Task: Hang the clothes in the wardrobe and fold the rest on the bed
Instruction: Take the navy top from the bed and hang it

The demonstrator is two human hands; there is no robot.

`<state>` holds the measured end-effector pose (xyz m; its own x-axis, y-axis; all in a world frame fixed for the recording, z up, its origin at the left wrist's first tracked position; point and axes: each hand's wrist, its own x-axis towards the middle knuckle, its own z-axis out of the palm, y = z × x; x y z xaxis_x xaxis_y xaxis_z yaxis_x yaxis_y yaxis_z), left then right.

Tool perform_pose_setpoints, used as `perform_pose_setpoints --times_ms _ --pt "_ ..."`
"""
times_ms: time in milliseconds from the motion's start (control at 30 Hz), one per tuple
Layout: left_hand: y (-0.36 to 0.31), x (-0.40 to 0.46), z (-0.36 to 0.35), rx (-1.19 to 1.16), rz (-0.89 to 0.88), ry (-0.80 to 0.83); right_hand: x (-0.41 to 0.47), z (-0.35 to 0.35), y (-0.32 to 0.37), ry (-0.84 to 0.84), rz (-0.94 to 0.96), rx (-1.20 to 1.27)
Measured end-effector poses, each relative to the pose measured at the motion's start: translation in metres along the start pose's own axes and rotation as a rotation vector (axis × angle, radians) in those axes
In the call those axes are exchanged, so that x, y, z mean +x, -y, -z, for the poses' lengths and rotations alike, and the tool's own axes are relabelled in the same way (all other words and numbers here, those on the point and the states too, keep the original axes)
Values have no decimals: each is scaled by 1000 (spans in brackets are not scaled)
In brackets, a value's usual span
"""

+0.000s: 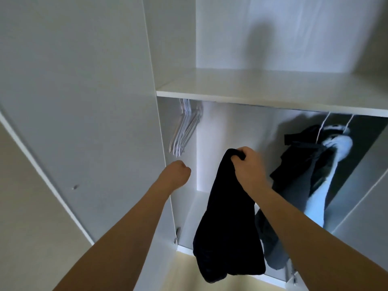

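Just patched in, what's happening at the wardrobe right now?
A person stands at the open wardrobe. Their right hand grips a dark garment by its top, letting it hang in front of the lower compartment. The left hand, fingers curled and holding nothing, reaches toward the bunch of empty white hangers at the left end under the shelf. A few clothes already hang at the right. The dark garment is not yet on a hanger.

A pale beige wall (25, 206) is showing at the left, and light wood-toned floor (189, 276) is lying below. Dim, cool light is falling across the scene, casting a soft shadow (260, 45) on a white back panel (315, 28).
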<state>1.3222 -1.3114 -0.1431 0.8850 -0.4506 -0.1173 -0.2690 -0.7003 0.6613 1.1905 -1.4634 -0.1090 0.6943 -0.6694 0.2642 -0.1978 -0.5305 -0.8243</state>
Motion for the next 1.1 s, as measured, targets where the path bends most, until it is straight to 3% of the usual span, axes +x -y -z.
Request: perform_pose_setpoints --times_ms 233,667,1100 --pt "-11 95 -1 122 53 -162 64 -9 -22 65 -64 38" --pt "-19 273 -12 534 29 -175 146 -56 -42 73 -112 -124" --pt "-20 327 -10 775 -43 -149 169 -83 -46 111 -128 -100"
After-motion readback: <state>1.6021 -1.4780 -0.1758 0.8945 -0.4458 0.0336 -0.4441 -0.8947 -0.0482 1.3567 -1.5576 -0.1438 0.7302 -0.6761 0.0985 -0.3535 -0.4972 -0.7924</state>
